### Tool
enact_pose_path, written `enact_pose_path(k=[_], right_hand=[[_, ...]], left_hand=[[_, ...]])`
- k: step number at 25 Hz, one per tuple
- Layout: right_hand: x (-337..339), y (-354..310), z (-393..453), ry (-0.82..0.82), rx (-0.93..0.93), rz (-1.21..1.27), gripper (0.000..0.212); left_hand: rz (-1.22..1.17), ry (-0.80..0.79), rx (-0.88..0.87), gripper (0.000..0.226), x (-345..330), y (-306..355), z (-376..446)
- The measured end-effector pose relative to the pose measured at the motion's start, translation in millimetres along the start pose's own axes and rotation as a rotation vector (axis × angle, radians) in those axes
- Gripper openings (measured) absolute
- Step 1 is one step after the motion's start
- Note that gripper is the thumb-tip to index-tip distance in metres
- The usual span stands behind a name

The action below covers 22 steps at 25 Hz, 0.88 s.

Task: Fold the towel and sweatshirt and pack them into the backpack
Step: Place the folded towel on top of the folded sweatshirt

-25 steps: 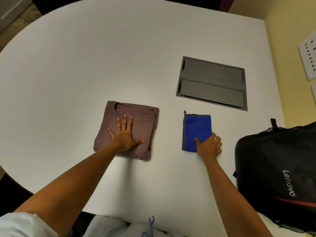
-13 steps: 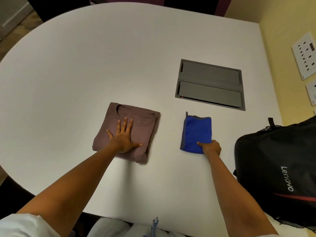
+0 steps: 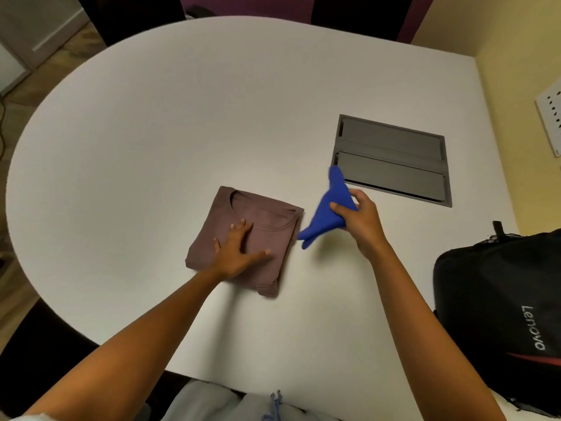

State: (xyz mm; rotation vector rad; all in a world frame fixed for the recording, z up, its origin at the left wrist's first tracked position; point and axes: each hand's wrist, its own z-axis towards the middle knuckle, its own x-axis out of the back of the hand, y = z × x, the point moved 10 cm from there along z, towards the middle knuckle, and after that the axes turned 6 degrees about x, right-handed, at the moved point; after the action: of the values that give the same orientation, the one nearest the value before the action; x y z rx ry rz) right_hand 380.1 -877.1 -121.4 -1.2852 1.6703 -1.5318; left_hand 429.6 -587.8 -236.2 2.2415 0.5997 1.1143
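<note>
Right hand (image 3: 359, 220) pinches the blue towel (image 3: 329, 208), lifted beside the folded sweatshirt (image 3: 246, 235); left hand (image 3: 238, 250) presses flat, fingers straight. Keep folds together toward the backpack (image 3: 498, 314).

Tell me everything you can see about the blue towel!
The blue towel is a small, bright blue cloth that looks soft. The right hand grips it by the middle, holding it up off the white table. It is bunched and blurred: one end points up toward the grey hatch, the other droops down beside the folded sweatshirt. Whether it touches the sweatshirt cannot be told. Only the hand clearly touches it.
</note>
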Motion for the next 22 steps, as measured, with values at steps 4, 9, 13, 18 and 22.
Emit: enact_pose_path(k=[4, 9, 13, 18, 22], right_hand=[[-78, -66, -2, -0.344, 0.058, 0.230, 0.035], [-134, -19, 17, -0.496, -0.102, 0.063, 0.035], [-131, 76, 26, -0.414, -0.390, -0.204, 0.050], [-128, 93, 46, -0.297, -0.223, -0.246, 0.052], [-139, 65, 50, -0.358, -0.058, -0.175, 0.045]], left_hand=[[-0.633, -0.029, 0.178, 0.094, 47, 23, -14], [-1.145, -0.182, 0.320, 0.054, 49, 5, -32], [-1.160, -0.127, 0.561, 0.037, 18, -60, -41], [-1.075, 0.045, 0.618, 0.036, 33, -60, -30], [-1.016, 0.208, 0.419, 0.021, 50, -49, -24]])
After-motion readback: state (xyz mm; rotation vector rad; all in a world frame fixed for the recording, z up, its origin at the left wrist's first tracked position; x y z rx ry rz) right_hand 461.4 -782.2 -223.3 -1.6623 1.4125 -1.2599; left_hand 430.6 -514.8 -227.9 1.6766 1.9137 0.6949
